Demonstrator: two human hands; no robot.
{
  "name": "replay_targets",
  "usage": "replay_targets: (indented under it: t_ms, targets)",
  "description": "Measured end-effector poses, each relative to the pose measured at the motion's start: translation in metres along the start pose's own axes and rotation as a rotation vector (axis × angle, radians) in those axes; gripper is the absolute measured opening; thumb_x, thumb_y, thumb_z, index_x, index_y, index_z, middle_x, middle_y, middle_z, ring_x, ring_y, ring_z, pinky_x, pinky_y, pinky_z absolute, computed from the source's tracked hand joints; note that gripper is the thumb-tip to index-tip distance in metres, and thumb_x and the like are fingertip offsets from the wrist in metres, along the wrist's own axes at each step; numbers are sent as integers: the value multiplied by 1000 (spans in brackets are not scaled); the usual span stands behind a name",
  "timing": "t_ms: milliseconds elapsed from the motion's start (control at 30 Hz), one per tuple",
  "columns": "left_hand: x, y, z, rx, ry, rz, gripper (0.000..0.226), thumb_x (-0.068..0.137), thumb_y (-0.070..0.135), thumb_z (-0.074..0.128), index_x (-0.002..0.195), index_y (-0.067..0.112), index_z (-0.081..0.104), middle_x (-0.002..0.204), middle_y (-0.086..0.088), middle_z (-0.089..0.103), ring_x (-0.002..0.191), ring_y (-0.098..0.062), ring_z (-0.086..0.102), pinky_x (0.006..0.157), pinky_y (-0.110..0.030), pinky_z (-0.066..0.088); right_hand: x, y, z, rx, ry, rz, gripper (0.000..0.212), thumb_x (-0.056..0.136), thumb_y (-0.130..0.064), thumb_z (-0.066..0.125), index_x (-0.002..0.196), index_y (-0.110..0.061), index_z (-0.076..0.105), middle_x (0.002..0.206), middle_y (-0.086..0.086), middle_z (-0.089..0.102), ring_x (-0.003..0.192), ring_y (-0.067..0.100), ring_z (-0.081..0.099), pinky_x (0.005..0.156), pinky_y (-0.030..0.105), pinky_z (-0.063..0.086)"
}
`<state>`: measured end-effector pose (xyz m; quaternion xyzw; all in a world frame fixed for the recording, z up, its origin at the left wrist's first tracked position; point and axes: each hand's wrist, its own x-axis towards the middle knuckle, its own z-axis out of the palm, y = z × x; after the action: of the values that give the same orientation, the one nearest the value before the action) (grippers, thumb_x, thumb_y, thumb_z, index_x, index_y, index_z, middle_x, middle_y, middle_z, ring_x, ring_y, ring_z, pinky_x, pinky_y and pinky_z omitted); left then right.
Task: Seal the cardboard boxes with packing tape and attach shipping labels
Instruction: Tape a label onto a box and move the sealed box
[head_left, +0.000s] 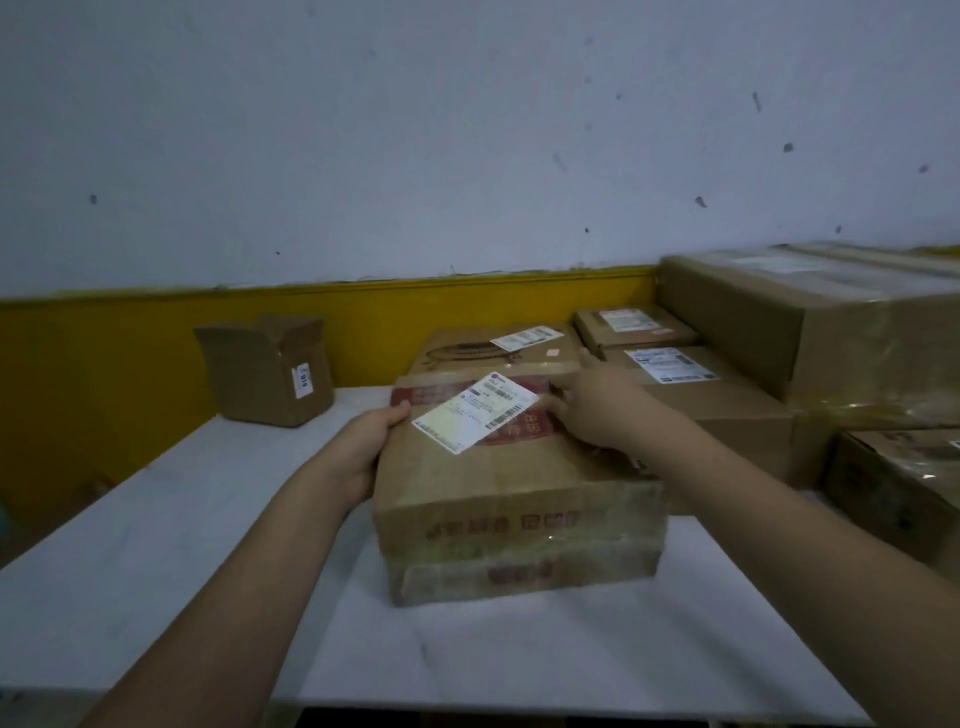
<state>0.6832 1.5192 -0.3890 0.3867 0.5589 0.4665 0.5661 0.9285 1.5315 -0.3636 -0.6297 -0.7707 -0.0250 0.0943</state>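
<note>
Matt cardboard box (514, 483) — perhaps glossy-taped, paper label (475, 410)

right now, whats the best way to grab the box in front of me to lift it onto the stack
Probably by its two short ends, one hand from each side. The box lies flat and wide, too broad for one hand. The left hand already holds the left edge; the right hand rests on top by the label and would need to move to the right end, low under the bottom edge.
</note>
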Motion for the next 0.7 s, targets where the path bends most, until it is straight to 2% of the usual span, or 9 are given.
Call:
replay_targets:
  t_ms: [33,67,133,200,300,500,600,700]
  targets:
    - [4,-3,8,47,9,-16,38,106,31,46,127,4,62,79,-11,76,63,-22,72,58,-29,55,0,1,8,-23,-54,-45,56,98,-63,32,139,-28,51,152,13,38,137,32,36,109,46,35]
    - [7,-3,14,88,22,-12,37,106,30,46,126,3,61,75,-10,73,56,-20,70,50,-25,52,1,3,14,0,-117,-73,65,95,-70,28,138,-27,50,155,10,34,138,32,34,112,50,32]
    - [17,1,22,140,74,8,32,106,27,48,122,2,61,76,-11,68,44,-17,65,36,-19,45,8,9,22,75,-192,-77,80,91,-76,20,144,-21,41,157,5,31,139,31,35,111,53,31]
    - [25,4,25,130,94,8,26,106,26,48,119,5,59,78,-10,65,45,-18,64,31,-18,42,16,12,26,59,-214,-77,83,91,-76,17,148,-18,33,159,4,27,142,30,31,112,54,29]
    - [37,4,26,100,91,-22,24,106,27,48,118,8,57,81,-10,65,65,-22,63,39,-21,47,29,14,30,45,-219,-75,80,93,-73,19,147,-15,33,160,5,25,143,29,28,113,54,27]
    - [63,3,23,99,79,8,19,103,25,54,96,10,61,83,-10,68,70,-22,65,59,-31,50,47,18,37,12,-216,-61,78,98,-67,17,158,-19,9,166,0,1,152,22,4,122,50,10]
    - [68,3,21,185,46,51,21,105,26,49,94,15,64,84,-7,69,71,-19,66,57,-27,50,48,17,37,10,-219,-75,74,99,-65,18,159,-22,8,166,-1,0,152,20,2,121,49,8]
    - [65,5,20,386,14,113,28,108,27,43,97,17,66,86,-3,70,68,-13,66,51,-20,48,46,17,33,39,-238,-84,70,100,-63,23,158,-27,11,166,-2,2,152,19,3,122,48,11]
